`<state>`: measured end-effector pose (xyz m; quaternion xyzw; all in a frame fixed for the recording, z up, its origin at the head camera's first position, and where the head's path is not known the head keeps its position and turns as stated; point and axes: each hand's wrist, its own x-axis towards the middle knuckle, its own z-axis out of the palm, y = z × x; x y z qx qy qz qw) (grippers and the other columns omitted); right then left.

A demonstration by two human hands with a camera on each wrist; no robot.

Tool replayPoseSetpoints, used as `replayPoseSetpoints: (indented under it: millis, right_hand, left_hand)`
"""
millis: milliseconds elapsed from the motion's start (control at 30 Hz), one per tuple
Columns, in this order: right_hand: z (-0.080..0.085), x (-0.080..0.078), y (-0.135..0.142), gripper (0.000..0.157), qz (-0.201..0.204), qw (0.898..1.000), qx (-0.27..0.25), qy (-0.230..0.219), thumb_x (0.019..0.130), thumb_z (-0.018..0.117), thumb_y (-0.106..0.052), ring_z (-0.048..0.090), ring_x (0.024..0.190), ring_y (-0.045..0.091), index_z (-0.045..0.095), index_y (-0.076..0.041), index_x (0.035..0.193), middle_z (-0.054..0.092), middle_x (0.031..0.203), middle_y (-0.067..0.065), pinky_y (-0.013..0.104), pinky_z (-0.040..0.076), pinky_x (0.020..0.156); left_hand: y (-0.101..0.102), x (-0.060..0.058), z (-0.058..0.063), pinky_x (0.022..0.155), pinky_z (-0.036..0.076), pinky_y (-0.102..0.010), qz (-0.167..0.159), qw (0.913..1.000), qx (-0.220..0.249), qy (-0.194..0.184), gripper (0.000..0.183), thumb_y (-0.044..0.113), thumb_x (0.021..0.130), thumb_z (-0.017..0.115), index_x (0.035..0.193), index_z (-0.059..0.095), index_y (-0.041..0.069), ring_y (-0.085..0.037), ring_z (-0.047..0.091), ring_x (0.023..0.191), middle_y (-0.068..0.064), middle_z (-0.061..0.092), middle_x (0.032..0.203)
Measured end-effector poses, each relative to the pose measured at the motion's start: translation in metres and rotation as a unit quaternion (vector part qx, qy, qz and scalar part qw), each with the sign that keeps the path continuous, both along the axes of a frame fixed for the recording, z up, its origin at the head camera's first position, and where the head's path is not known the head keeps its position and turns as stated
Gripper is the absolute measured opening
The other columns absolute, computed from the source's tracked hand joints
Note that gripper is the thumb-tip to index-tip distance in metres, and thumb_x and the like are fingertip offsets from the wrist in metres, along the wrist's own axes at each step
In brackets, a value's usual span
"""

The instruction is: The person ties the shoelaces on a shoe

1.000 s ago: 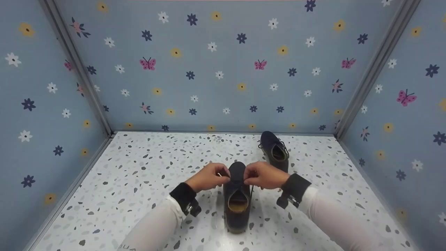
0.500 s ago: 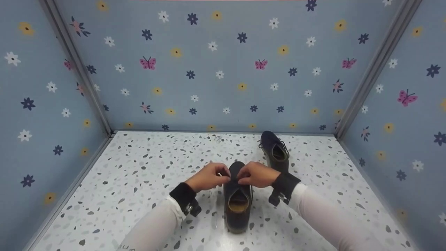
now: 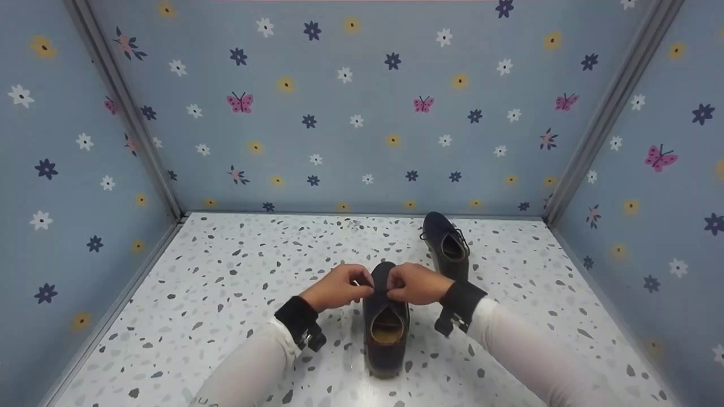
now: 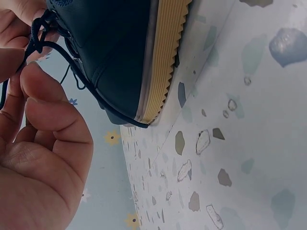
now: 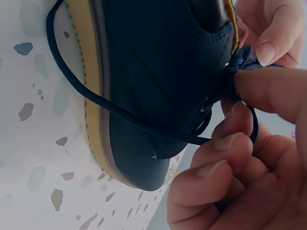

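Note:
A dark navy lace-up shoe (image 3: 386, 359) stands on the speckled floor, toe pointing away from me. My left hand (image 3: 337, 287) is at the left of its lacing and pinches the dark shoelace (image 4: 76, 69) between thumb and fingers. From the other side my right hand (image 3: 421, 284) pinches a looped part of the lace beside the eyelets. In the right wrist view one length of shoelace (image 5: 129, 120) runs from my fingers across the shoe's side and down past the tan ridged sole (image 5: 81, 48). The fingers partly cover the knot area.
A second dark shoe (image 3: 438, 229) with its laces lies behind and to the right, near the back wall (image 3: 339, 130). Blue flowered panels enclose the white speckled floor (image 3: 254, 249) at the back, left and right.
My right hand has moved left, closer to my left hand over the shoe's lacing, then shifted only slightly. The left hand and both shoes have stayed in place.

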<state>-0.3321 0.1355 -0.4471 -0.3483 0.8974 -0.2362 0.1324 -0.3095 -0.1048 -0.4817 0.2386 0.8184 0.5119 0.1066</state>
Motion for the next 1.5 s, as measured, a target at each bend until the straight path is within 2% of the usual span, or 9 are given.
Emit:
replayPoseSetpoints:
  millis: [133,333,567,767,900,1133,1367,1500]
  right_hand:
    - [-0.002,0.0,-0.001,0.005,-0.011,1.0,0.001,-0.007,0.091,0.071,-0.014,0.058,0.073,0.008,0.068,-0.011,0.09,0.064,0.077,-0.004,0.028,0.051,0.072]
    - [-0.003,0.0,0.0,0.004,-0.007,1.0,-0.002,0.0,0.091,0.069,-0.014,0.057,0.074,0.01,0.067,-0.011,0.09,0.061,0.078,-0.006,0.03,0.05,0.074]
    - [-0.007,0.0,0.003,0.003,-0.009,1.0,-0.015,-0.006,0.091,0.067,-0.013,0.057,0.074,0.011,0.066,-0.01,0.09,0.06,0.077,-0.005,0.031,0.05,0.073]
    - [-0.007,0.003,0.004,0.004,-0.031,0.999,-0.014,0.011,0.089,0.068,-0.013,0.057,0.075,0.011,0.066,-0.01,0.087,0.063,0.08,-0.003,0.03,0.05,0.073]
    - [-0.006,0.005,0.004,0.005,-0.049,0.999,-0.02,0.0,0.088,0.066,-0.013,0.056,0.072,0.012,0.065,-0.01,0.085,0.061,0.078,-0.003,0.03,0.048,0.068]
    - [-0.008,0.008,0.003,0.007,-0.077,0.997,-0.02,-0.003,0.085,0.065,-0.013,0.056,0.07,0.013,0.062,-0.013,0.078,0.058,0.078,-0.004,0.029,0.047,0.065]
    - [-0.011,0.009,0.003,0.009,-0.103,0.995,-0.02,-0.002,0.084,0.065,-0.015,0.056,0.069,0.013,0.06,-0.014,0.076,0.059,0.076,-0.003,0.029,0.046,0.063]
    - [-0.011,0.01,0.002,0.01,-0.106,0.994,-0.021,0.0,0.084,0.065,-0.015,0.055,0.068,0.014,0.06,-0.014,0.076,0.058,0.076,-0.003,0.029,0.045,0.062]
  left_hand:
    - [0.0,0.0,0.0,0.065,0.051,-0.024,0.0,1.0,0.003,-0.001,0.012,0.011,0.094,0.069,0.102,0.071,0.004,-0.008,0.061,0.071,0.003,0.068,0.086]
    - [-0.001,0.0,-0.001,0.064,0.05,-0.024,0.007,0.9999,0.003,-0.006,0.012,0.013,0.093,0.07,0.102,0.071,0.005,-0.008,0.061,0.071,0.003,0.068,0.086]
    - [-0.001,0.001,-0.003,0.069,0.052,-0.027,0.007,0.9998,0.01,-0.012,0.011,0.013,0.095,0.069,0.102,0.07,0.005,-0.012,0.062,0.075,0.001,0.069,0.093]
    - [-0.002,0.001,-0.003,0.07,0.053,-0.026,-0.001,0.9999,0.009,-0.012,0.011,0.013,0.095,0.069,0.102,0.07,0.004,-0.012,0.063,0.075,0.001,0.068,0.092]
    - [-0.004,0.001,-0.003,0.07,0.053,-0.026,-0.006,0.9999,0.0,-0.012,0.011,0.013,0.095,0.069,0.102,0.07,0.004,-0.012,0.063,0.076,0.0,0.068,0.091]
    - [-0.008,0.004,-0.006,0.07,0.053,-0.026,-0.014,0.9995,-0.027,-0.003,0.012,0.016,0.094,0.07,0.102,0.071,0.007,-0.019,0.068,0.081,-0.004,0.07,0.095]
    - [-0.008,0.005,-0.006,0.071,0.053,-0.026,-0.025,0.9994,-0.025,0.002,0.014,0.014,0.094,0.071,0.105,0.072,0.006,-0.009,0.066,0.08,-0.006,0.069,0.101]
    - [-0.008,0.006,-0.007,0.07,0.053,-0.025,-0.031,0.9993,-0.022,-0.004,0.013,0.014,0.093,0.07,0.105,0.072,0.007,-0.007,0.067,0.08,-0.004,0.069,0.103]
